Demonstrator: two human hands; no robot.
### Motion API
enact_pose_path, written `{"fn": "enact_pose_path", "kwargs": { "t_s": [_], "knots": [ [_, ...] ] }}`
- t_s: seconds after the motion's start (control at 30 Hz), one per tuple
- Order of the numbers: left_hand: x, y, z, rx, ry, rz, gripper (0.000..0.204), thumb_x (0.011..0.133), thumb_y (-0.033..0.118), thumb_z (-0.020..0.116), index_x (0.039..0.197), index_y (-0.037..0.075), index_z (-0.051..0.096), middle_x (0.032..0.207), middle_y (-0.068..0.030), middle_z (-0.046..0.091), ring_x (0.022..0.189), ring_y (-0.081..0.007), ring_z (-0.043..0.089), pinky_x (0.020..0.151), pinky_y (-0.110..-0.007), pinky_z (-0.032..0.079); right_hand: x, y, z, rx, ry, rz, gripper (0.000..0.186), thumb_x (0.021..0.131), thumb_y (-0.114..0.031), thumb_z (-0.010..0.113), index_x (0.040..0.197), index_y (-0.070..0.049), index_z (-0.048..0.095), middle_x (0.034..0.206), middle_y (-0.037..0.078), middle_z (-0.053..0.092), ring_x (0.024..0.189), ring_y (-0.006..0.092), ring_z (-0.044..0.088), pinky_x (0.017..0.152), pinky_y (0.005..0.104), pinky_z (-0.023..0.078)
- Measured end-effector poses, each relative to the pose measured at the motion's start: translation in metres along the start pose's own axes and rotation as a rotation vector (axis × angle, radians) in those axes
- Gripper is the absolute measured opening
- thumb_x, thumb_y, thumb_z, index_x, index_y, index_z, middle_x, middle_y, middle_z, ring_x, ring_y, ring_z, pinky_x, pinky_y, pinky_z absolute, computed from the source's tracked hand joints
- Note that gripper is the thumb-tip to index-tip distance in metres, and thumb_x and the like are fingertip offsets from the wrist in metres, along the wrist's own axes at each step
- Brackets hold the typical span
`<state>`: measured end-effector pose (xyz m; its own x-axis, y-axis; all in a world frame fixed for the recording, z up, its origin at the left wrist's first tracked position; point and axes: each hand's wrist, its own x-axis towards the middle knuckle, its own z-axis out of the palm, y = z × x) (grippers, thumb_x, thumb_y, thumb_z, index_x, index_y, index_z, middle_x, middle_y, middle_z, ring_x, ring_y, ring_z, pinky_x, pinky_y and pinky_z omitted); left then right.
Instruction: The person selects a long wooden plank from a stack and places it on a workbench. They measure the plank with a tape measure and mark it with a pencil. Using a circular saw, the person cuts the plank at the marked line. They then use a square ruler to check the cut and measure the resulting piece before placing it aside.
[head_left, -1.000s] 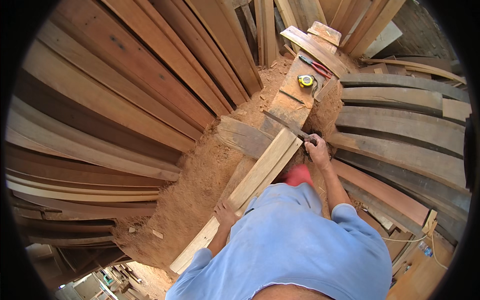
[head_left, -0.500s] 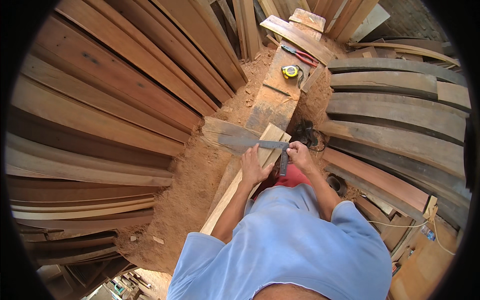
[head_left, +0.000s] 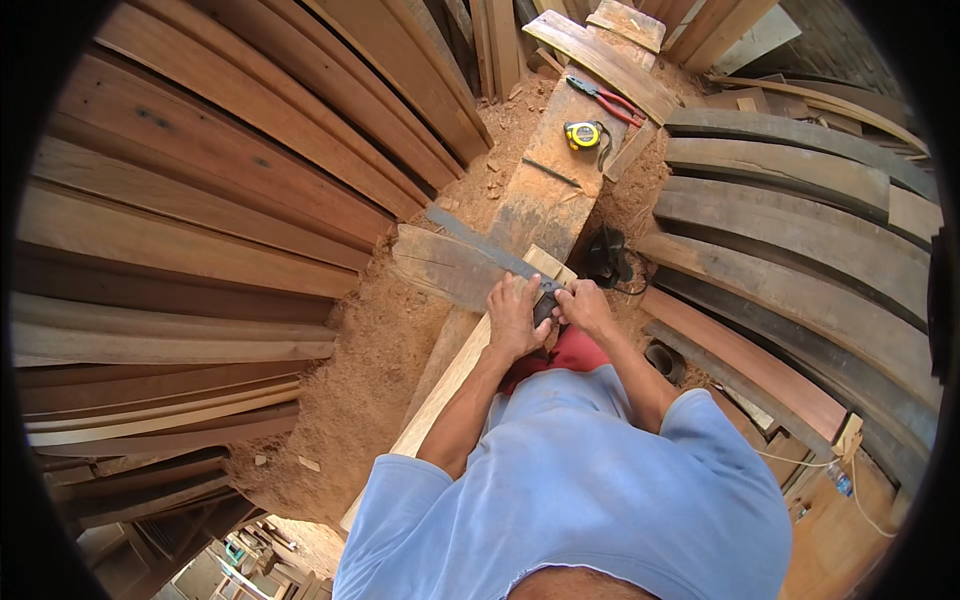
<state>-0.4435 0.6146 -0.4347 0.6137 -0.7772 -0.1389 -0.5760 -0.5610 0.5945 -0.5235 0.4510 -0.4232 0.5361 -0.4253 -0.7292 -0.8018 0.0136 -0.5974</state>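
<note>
A metal try square (head_left: 468, 236) lies slantwise across a pale wooden board (head_left: 452, 375), its blade pointing to the far left and its dark stock along the board's near side. My left hand (head_left: 515, 318) is closed over the board and square, fingertips at the blade and thumb by the stock. Gripping the corner of the square is my right hand (head_left: 588, 305), fingers bent together. The board runs from beneath my hands down past my left arm. Below it, a wider weathered plank (head_left: 440, 265) sticks out to the left.
On the sawdust-covered bench (head_left: 545, 215) ahead lie a pencil (head_left: 552, 172), a yellow tape measure (head_left: 582, 135) and red-handled pliers (head_left: 610, 100). A curved wood piece (head_left: 600, 62) lies beyond them. Stacked planks (head_left: 220, 150) stand at left, curved timbers (head_left: 790, 210) at right. A black object (head_left: 607, 257) sits beside the bench.
The try square has turned, its blade end swinging from crosswise toward the far left. My right hand has come closer to my left, and the stock now sits between them.
</note>
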Motion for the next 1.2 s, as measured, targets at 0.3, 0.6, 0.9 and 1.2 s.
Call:
{"fn": "enact_pose_path", "kwargs": {
  "t_s": [0.3, 0.6, 0.9, 1.2],
  "knots": [
    [0.002, 0.005, 0.007, -0.003, 0.147, 0.055, 0.077, 0.069, 0.025, 0.080, 0.142, 0.022, 0.056, 0.146, -0.0368, 0.038, 0.130, -0.0503, 0.041, 0.107, -0.059, 0.033, 0.009, 0.008, 0.003, -0.057, 0.077, -0.065, 0.038, 0.095, -0.030, 0.061, 0.077, 0.001, 0.068, 0.065, 0.013, 0.072, 0.066, 0.0288, 0.073, 0.070, 0.0428, 0.057],
    [0.008, 0.003, 0.019, -0.036, 0.183, 0.062, 0.070, 0.067, 0.022, 0.079, 0.135, 0.017, 0.062, 0.147, -0.0392, 0.038, 0.135, -0.0519, 0.039, 0.109, -0.061, 0.033, 0.013, 0.008, -0.007, -0.100, 0.284, -0.261, 0.021, 0.089, -0.022, 0.070, 0.087, -0.001, 0.068, 0.073, 0.014, 0.069, 0.067, 0.0248, 0.068, 0.062, 0.0391, 0.051],
    [0.008, 0.001, 0.021, -0.055, 0.212, 0.085, 0.065, 0.068, 0.023, 0.079, 0.131, 0.015, 0.065, 0.147, -0.0381, 0.039, 0.136, -0.0517, 0.038, 0.109, -0.060, 0.034, 0.012, -0.001, -0.012, -0.151, 0.182, -0.388, 0.023, 0.086, -0.022, 0.067, 0.086, 0.001, 0.066, 0.075, 0.021, 0.066, 0.073, 0.0379, 0.067, 0.068, 0.0452, 0.051],
    [0.011, 0.008, 0.018, -0.019, 0.213, 0.049, 0.068, 0.068, 0.022, 0.080, 0.134, 0.021, 0.064, 0.148, -0.0372, 0.038, 0.134, -0.0497, 0.041, 0.109, -0.058, 0.033, 0.018, -0.008, -0.011, -0.187, 0.207, -0.296, 0.021, 0.083, -0.021, 0.065, 0.082, 0.000, 0.068, 0.078, 0.022, 0.068, 0.079, 0.0413, 0.068, 0.073, 0.0492, 0.052]
  ]
}}
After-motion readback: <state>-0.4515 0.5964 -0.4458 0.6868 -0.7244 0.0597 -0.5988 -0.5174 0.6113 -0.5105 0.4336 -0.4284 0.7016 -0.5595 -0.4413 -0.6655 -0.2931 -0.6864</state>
